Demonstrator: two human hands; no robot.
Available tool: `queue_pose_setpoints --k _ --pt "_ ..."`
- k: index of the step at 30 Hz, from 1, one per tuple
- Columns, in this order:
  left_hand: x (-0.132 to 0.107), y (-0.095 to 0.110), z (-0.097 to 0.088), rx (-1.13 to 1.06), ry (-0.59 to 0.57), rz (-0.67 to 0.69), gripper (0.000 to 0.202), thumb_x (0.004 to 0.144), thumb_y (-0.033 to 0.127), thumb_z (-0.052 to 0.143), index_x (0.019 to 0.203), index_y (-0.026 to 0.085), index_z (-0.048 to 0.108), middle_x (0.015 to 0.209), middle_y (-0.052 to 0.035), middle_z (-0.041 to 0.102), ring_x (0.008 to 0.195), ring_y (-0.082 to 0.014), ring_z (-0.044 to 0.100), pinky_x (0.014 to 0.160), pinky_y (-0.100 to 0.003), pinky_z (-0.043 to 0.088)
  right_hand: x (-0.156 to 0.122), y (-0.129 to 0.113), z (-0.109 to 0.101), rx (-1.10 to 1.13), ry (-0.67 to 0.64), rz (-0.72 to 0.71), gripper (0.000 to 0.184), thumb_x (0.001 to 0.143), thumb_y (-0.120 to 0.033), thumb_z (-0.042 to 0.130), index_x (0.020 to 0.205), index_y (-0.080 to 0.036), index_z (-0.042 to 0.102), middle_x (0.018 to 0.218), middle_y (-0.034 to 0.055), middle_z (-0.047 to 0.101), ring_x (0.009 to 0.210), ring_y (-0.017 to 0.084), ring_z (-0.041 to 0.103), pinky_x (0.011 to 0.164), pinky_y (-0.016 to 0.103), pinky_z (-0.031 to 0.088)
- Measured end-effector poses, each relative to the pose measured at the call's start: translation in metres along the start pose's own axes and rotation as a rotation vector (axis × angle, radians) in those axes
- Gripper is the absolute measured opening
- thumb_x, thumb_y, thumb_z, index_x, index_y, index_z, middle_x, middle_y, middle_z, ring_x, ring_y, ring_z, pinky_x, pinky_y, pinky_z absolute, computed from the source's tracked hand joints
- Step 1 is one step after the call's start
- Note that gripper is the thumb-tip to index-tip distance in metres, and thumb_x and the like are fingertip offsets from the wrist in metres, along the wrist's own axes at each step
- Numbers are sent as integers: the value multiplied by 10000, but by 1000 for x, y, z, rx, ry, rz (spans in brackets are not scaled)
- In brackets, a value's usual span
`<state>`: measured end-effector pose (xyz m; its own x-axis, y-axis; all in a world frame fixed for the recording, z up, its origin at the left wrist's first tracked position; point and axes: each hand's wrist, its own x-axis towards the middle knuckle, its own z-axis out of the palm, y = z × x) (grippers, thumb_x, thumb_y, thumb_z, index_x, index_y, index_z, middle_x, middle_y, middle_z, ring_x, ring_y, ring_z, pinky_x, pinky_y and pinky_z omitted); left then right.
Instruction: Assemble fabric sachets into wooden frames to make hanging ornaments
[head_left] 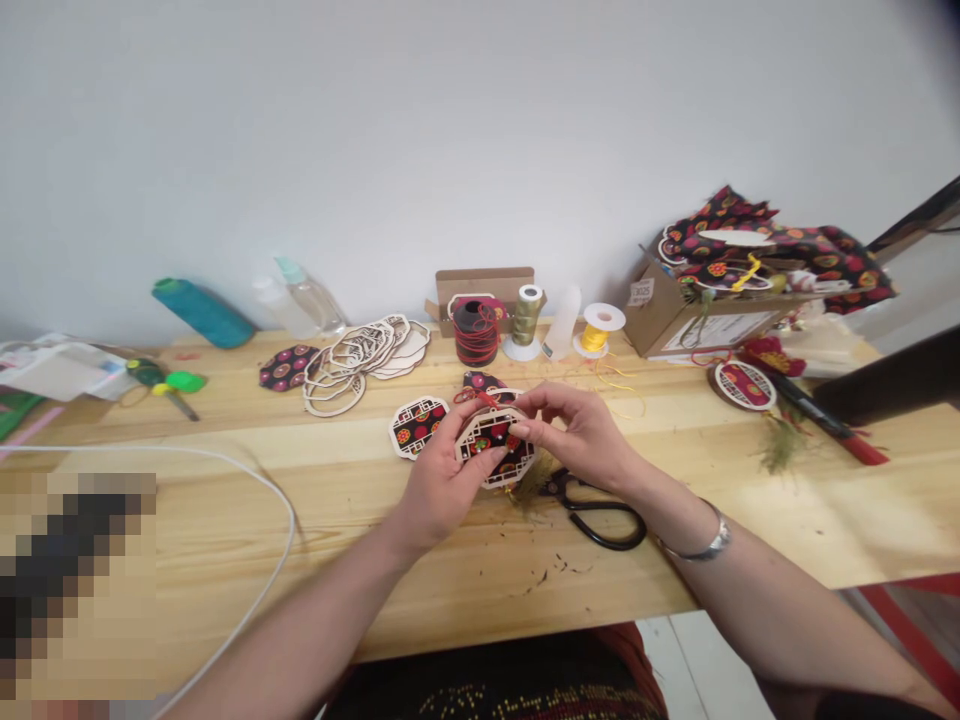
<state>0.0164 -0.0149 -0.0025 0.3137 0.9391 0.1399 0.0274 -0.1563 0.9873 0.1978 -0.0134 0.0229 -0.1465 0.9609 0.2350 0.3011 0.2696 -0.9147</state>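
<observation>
Both hands meet over the middle of the wooden table (225,520). My left hand (442,485) grips an octagonal wooden lattice ornament (496,448) backed with dark patterned fabric, thumb on its face. My right hand (581,430) pinches at the ornament's upper right edge, where a red cord (480,397) loops out. A green-gold tassel (529,485) hangs below it. A second, similar ornament (417,425) lies flat just to the left.
Black scissors (600,512) lie under my right wrist. Behind are several wooden frames (364,355), red, olive and yellow thread spools (525,315), a box of patterned fabric (720,290), bottles (202,312), green-handled scissors (161,382) and a white cable (277,500).
</observation>
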Motion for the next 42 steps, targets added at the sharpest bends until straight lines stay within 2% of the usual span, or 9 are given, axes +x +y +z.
queue_pose_setpoints --k 3,15,25,36,42 --pt "0 0 -1 1 2 -4 453 795 267 651 1213 183 497 1182 -96 678 1063 -217 655 910 -369 538 0 -1 1 -3 -21 17 155 776 -306 681 810 -155 693 701 8 664 586 95 497 557 245 416" --pt "0 -1 1 17 -18 22 462 802 275 643 1231 189 494 1173 -89 680 1061 -219 654 903 -367 540 -1 0 5 74 -24 118 162 765 -315 657 731 -157 649 644 0 642 569 96 512 540 241 427" --pt "0 -2 0 -4 -29 -13 493 790 280 656 1243 185 487 1204 -93 669 1081 -224 647 900 -363 541 -2 2 6 173 -49 199 205 766 -358 661 744 -155 648 665 10 643 588 101 534 541 242 450" --pt "3 -6 0 -119 -57 -136 494 760 298 679 1198 191 478 1136 -91 686 1013 -241 668 800 -376 580 2 6 6 289 -35 330 230 704 -372 715 704 -152 649 634 -1 645 555 89 533 538 240 456" --pt "2 -5 -3 -211 -112 -165 476 819 384 647 1224 180 501 1162 -105 677 1050 -263 655 862 -395 560 2 5 5 320 -46 332 258 697 -399 723 691 -152 648 639 2 650 562 95 548 550 247 466"
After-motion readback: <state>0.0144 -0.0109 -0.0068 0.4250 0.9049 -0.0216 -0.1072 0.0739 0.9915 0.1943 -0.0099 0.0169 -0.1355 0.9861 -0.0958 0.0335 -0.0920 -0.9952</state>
